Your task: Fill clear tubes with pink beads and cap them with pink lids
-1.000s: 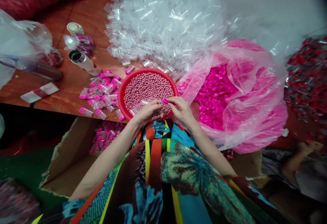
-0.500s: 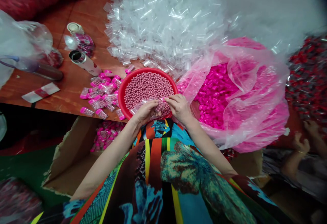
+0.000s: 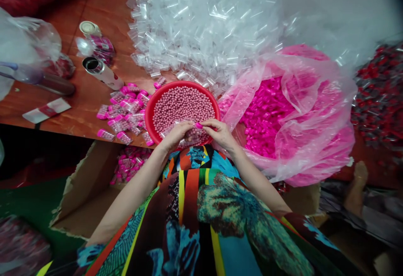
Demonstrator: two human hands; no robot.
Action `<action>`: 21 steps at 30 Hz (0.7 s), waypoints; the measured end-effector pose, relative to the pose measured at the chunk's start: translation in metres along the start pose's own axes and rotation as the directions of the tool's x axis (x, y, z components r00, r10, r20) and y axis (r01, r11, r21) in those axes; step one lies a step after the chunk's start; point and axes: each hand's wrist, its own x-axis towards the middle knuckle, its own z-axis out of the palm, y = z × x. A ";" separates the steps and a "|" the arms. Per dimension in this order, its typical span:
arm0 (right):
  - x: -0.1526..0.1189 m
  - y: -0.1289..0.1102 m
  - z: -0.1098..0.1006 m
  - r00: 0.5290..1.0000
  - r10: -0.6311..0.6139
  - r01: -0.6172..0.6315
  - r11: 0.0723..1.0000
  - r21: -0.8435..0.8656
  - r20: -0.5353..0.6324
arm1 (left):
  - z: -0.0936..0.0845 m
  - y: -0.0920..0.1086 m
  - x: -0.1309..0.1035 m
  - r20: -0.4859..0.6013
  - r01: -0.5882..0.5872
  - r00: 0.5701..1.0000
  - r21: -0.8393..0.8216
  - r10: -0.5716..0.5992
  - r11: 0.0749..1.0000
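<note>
A red bowl (image 3: 147, 116) full of small pink beads (image 3: 182, 103) stands at the table's front edge, close to my body. Over its near side my left hand (image 3: 179, 134) is closed around a small clear plastic container, mostly hidden by the fingers. My right hand (image 3: 220, 133) pinches a bright pink cap (image 3: 198, 125) at the left fingertips, where the container's end seems to be. Whether the cap is fully seated I cannot tell. Clear plastic also shows in the bowl beneath my hands. Left of the bowl lie bead-filled containers with pink caps (image 3: 126, 108).
Clear containers (image 3: 201, 28) are heaped behind the bowl. To the right, a pink plastic bag (image 3: 315, 112) holds loose pink caps (image 3: 264, 116). A tumbler (image 3: 102, 73) stands at left. Below the edge is a cardboard box (image 3: 85, 192). Another person's arm (image 3: 355, 192) shows at far right.
The pink cap now shows clearly between my hands, and the right fingers have shifted slightly at the left fingertips. At far right, the other person's hands have moved.
</note>
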 end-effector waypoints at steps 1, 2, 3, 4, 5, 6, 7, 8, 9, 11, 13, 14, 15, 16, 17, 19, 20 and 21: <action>0.000 0.003 0.003 1.000 0.005 -0.005 1.000 0.024 -0.002 | -0.002 -0.001 0.001 -0.010 -0.009 1.000 0.034 0.010 0.999; 0.000 0.006 0.005 1.000 -0.008 0.008 1.000 0.025 -0.004 | -0.003 -0.001 0.001 -0.021 -0.015 1.000 0.048 0.016 0.999; 0.000 0.007 0.007 0.999 -0.039 0.039 0.999 -0.002 -0.002 | -0.004 -0.001 0.002 -0.036 -0.019 0.999 0.040 0.021 0.999; 0.001 0.008 0.008 0.997 -0.080 0.080 0.995 -0.058 0.008 | -0.005 -0.001 0.002 -0.046 -0.017 0.999 0.017 0.018 1.000; 0.002 0.008 0.008 0.992 -0.125 0.128 0.983 -0.133 0.026 | -0.005 -0.001 0.002 -0.055 -0.016 0.998 -0.020 0.015 1.000; 0.004 0.006 0.006 0.985 -0.166 0.173 0.961 -0.215 0.053 | -0.004 0.000 0.001 -0.060 -0.015 0.998 -0.065 0.012 0.998; 0.007 0.004 0.004 0.977 -0.196 0.211 0.933 -0.292 0.079 | -0.002 0.002 0.000 -0.061 -0.016 0.998 -0.111 0.009 0.994; 0.009 0.001 0.001 0.972 -0.215 0.234 0.906 -0.354 0.093 | 0.000 0.005 -0.001 -0.055 -0.015 0.998 -0.154 0.006 0.988; 0.011 -0.002 -0.003 0.970 -0.225 0.243 0.884 -0.399 0.093 | 0.002 0.008 -0.002 -0.045 -0.015 0.999 -0.191 0.007 0.981; 0.016 -0.009 -0.009 0.972 -0.232 0.227 0.869 -0.441 0.043 | 0.006 0.016 -0.005 -0.019 -0.018 1.000 -0.245 0.014 0.969; 0.020 -0.017 -0.012 0.969 -0.239 0.196 0.894 -0.403 -0.059 | 0.009 0.025 -0.009 0.006 -0.031 0.999 -0.275 0.034 0.961; 0.022 -0.021 -0.013 0.963 -0.243 0.189 0.917 -0.352 -0.118 | 0.010 0.029 -0.010 0.017 -0.042 0.999 -0.282 0.049 0.958; 0.024 -0.025 -0.013 0.954 -0.246 0.191 0.939 -0.285 -0.171 | 0.011 0.033 -0.012 0.026 -0.055 0.998 -0.285 0.065 0.957; 0.025 -0.029 -0.012 0.946 -0.243 0.199 0.957 -0.212 -0.212 | 0.012 0.037 -0.014 0.035 -0.070 0.996 -0.286 0.084 0.956; 0.027 -0.034 -0.012 0.942 -0.236 0.207 0.968 -0.142 -0.239 | 0.012 0.041 -0.016 0.041 -0.087 0.994 -0.285 0.102 0.955; 0.030 -0.045 -0.011 0.943 -0.212 0.209 0.977 -0.041 -0.258 | 0.015 0.048 -0.019 0.050 -0.120 0.989 -0.282 0.140 0.952; 0.031 -0.051 -0.011 0.945 -0.198 0.203 0.979 -0.009 -0.259 | 0.016 0.051 -0.021 0.053 -0.139 0.986 -0.283 0.160 0.949; 0.032 -0.057 -0.012 0.947 -0.185 0.196 0.981 0.015 -0.263 | 0.019 0.054 -0.023 0.055 -0.158 0.982 -0.286 0.181 0.945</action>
